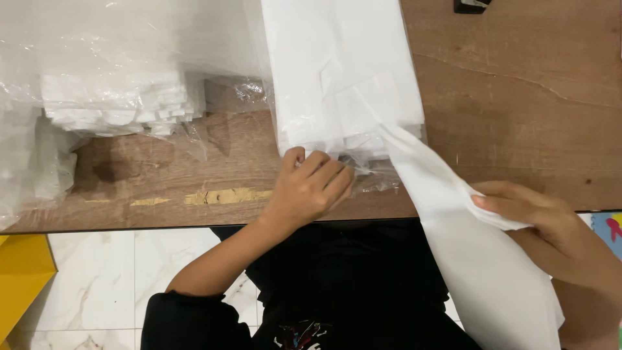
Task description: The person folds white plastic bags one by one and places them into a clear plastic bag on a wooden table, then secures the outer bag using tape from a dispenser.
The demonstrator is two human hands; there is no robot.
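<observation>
A tall stack of white paper sheets [337,65] lies in a clear plastic wrapper on the brown wooden table [518,97]. My left hand [311,188] presses down on the near end of the stack, fingers curled over the wrapper's edge. My right hand [551,227] pinches one white sheet [479,259] between thumb and fingers. This sheet slants from the stack's near right corner down past the table edge over my lap.
At the left, more stacked white paper [116,100] sits inside a crumpled clear plastic bag [39,162]. A small dark object [470,5] lies at the table's far edge. Below the table are white marble floor tiles [103,272] and a yellow object [19,272].
</observation>
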